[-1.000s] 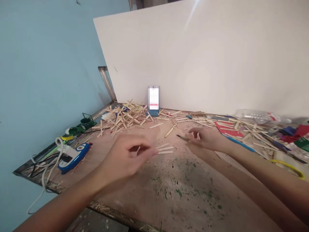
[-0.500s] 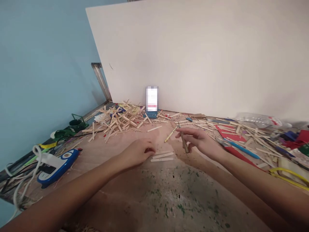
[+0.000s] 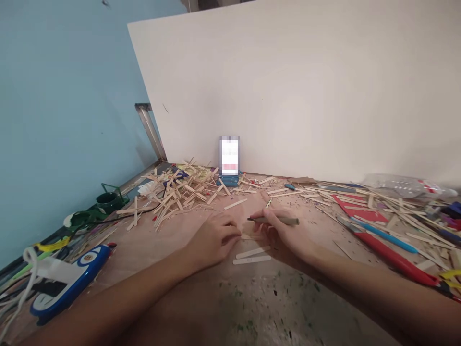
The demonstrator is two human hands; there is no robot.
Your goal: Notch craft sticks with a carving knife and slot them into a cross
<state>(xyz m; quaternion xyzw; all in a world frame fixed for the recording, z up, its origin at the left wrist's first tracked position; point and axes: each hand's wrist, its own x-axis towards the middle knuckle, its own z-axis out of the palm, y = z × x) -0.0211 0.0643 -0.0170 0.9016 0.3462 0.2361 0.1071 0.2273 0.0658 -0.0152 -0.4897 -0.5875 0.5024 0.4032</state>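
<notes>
My left hand (image 3: pixel 218 236) rests on the table at the centre, its fingertips closed at the left end of a wooden craft stick (image 3: pixel 249 237). Just to the right, my right hand (image 3: pixel 278 230) holds a thin brown pen-like tool (image 3: pixel 288 220), its dark tip pointing left above that stick. Two more sticks (image 3: pixel 252 260) lie side by side nearer to me, below the hands. A patterned yellowish strip (image 3: pixel 268 203) shows behind my right fingers. Another stick (image 3: pixel 236 203) lies beyond my left hand.
A heap of sticks (image 3: pixel 180 192) sits at the back left, near a phone (image 3: pixel 229 156) on a blue stand. A blue-and-white device (image 3: pixel 72 281) and cables are at left. Scattered sticks, a red-handled tool (image 3: pixel 399 259), a blue tool (image 3: pixel 385 234) and a clear bottle (image 3: pixel 403 185) lie right.
My right hand has moved left and down toward my left hand, and the tool has swung from upright to nearly level. My left hand has closed on a stick. The view has shifted slightly.
</notes>
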